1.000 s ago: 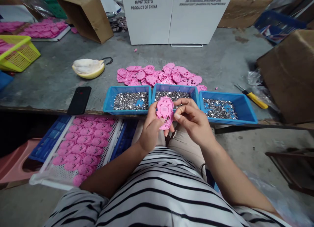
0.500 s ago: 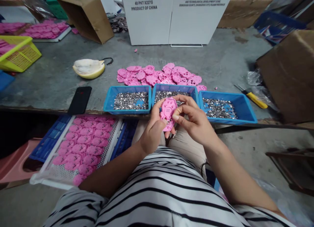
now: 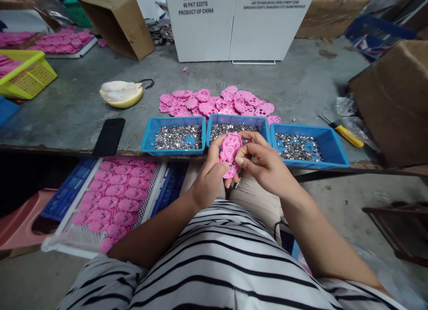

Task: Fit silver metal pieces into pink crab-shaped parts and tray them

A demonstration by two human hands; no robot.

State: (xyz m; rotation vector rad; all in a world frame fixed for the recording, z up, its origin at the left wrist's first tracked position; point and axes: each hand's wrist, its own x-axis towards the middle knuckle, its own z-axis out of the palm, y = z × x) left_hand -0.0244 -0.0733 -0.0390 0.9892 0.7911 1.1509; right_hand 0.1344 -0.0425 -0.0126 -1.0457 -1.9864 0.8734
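One pink piece [image 3: 230, 146] is held up in front of the middle blue bin. My left hand [image 3: 211, 178] grips its left side, with the thumb over its lower part. At its right edge, my right hand [image 3: 262, 163] has thumb and forefinger pinched; whether a small part is between them is hidden. Small metal parts fill the left bin [image 3: 174, 153], the middle bin [image 3: 239, 118] and the right bin [image 3: 309, 165]. Behind the bins lies a loose pile of pink pieces [image 3: 207, 108].
A black phone [image 3: 109, 137] and a cut fruit [image 3: 123, 100] lie to the left. A white perforated tray [image 3: 63, 238] below holds rows of pink pieces. A yellow-handled tool [image 3: 349, 136] is at right, beside a brown box [image 3: 391, 105]. A white carton [image 3: 234, 33] stands behind.
My left thumb has shifted slightly over the lower part of the pink piece, which is tilted a little differently. My right hand has barely moved.
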